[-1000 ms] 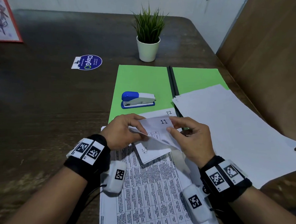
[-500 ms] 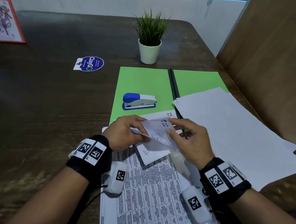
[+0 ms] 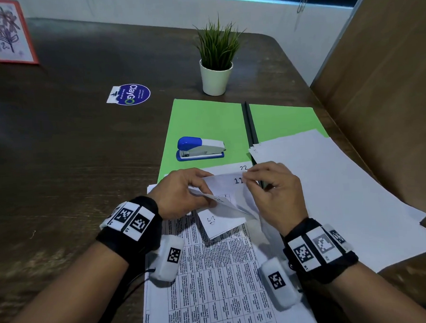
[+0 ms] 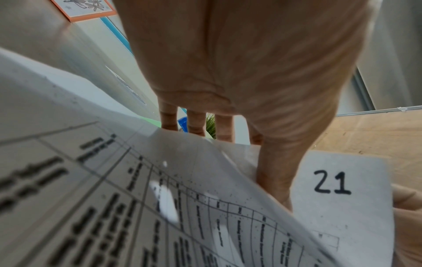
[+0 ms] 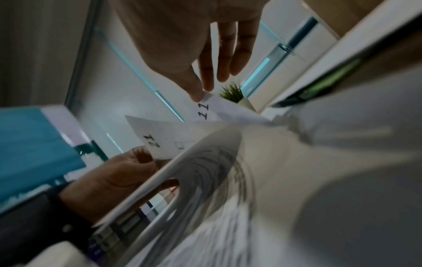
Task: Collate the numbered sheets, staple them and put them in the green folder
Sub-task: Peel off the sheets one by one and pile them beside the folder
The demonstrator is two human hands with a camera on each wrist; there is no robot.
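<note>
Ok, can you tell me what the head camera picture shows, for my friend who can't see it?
Two hands, the left hand and right hand, pinch the lifted corners of numbered sheets over a printed stack on a dark table. Behind them a blue stapler sits on an open green folder, near a small potted plant.

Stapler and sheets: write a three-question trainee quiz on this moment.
1. True or false: the stapler lies on the folder.
2. Which number is on the corner that the right hand pinches? A) 22 B) 11 C) 30
3. Fill in: the left hand holds the sheet marked ___.

Key: 1 true; 2 B; 3 21.
</note>
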